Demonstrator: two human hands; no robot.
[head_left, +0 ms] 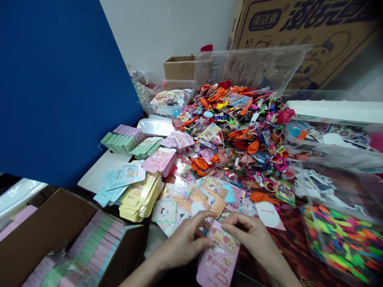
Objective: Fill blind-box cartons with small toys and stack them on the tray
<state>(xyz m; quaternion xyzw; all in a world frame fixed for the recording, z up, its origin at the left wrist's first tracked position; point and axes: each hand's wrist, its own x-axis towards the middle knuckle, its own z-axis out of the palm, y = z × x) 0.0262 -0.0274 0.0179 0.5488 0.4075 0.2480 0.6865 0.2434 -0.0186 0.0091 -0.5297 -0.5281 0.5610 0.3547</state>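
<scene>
Near the bottom centre I hold a pink cartoon-printed paper box, tilted toward me. My left hand grips its left side, with the thumb on the front and the fingers curled around the upper edge. The fingers of my right hand pinch its upper right corner. Just beyond both hands, decorated cards and paper pieces lie spread out. Stacks of flat yellow boxes, blue boxes and pink boxes stand to their left.
A heap of small colourful toys and orange balloons spills from a clear bin. At right is a clear tub of bright pieces. A carton of packed boxes sits lower left, below a blue panel.
</scene>
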